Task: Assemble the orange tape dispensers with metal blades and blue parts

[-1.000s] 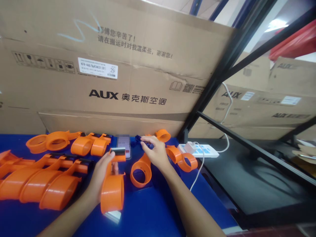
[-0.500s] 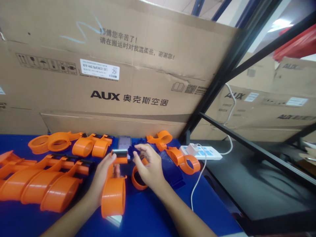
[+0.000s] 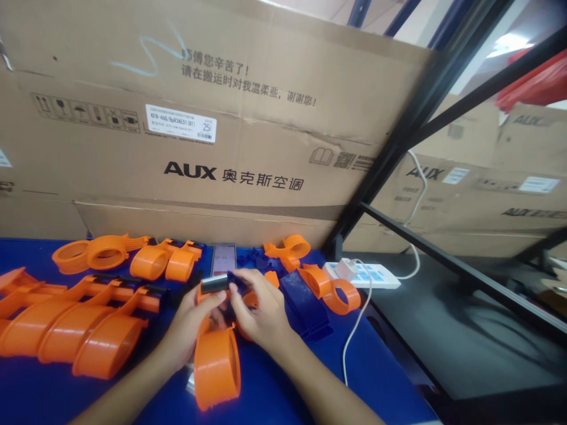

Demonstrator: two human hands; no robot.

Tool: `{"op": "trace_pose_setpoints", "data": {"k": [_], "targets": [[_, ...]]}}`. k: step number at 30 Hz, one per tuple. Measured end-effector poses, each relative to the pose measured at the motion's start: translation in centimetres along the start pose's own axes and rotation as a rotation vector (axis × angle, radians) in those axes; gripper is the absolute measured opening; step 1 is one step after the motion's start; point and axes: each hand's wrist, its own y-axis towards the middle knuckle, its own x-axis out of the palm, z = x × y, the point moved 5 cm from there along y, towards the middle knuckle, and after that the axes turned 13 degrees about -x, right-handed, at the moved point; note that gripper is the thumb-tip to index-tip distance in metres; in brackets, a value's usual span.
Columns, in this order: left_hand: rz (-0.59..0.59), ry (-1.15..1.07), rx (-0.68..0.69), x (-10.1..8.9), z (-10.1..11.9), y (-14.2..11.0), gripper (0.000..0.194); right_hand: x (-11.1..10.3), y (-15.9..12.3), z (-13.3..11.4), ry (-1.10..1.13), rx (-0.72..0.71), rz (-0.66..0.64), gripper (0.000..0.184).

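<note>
My left hand (image 3: 188,321) is closed around an orange tape dispenser (image 3: 217,369), its wide ring hanging down and its head with a black strip (image 3: 215,284) facing up. At the right end of that head, my right hand (image 3: 262,307) pinches a small dark blue plastic piece (image 3: 232,280) between thumb and forefinger. The piece meets the end of the head; its full shape is hidden by the fingers. Partly behind my right hand lies another orange dispenser part (image 3: 271,278). A whitish object (image 3: 190,381) shows under the held dispenser.
Several orange dispensers (image 3: 100,342) line the left of the blue tabletop (image 3: 381,383), others (image 3: 295,245) sit at the back. Dark blue flat pieces (image 3: 305,307), a phone (image 3: 224,258) and a white power strip (image 3: 376,274) with a cable are near. Cardboard (image 3: 248,206) stands behind.
My right hand has moved left, bringing its fingers and the dark blue piece against the dispenser's head. The held dispenser has tilted, its ring swinging right and down.
</note>
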Motion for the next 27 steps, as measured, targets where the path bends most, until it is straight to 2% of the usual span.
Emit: {"op": "trace_pose_setpoints", "data": {"k": [4, 8, 18, 27], "targets": [[-0.002, 0.025, 0.010, 0.0, 0.3, -0.2, 0.032, 0.0, 0.0, 0.1, 0.033, 0.014, 0.026, 0.026], [0.007, 0.119, 0.115, 0.1, 1.4, -0.4, 0.037, -0.2, 0.1, 0.0, 0.050, 0.018, 0.042, 0.023], [0.055, 0.233, 0.228, 0.1, 2.5, -0.8, 0.026, -0.2, 0.4, -0.3, 0.097, 0.035, 0.047, 0.009], [0.068, 0.270, 0.251, 0.3, 2.7, -1.0, 0.025, -0.3, 0.5, -0.2, 0.109, 0.012, 0.048, 0.008]]}}
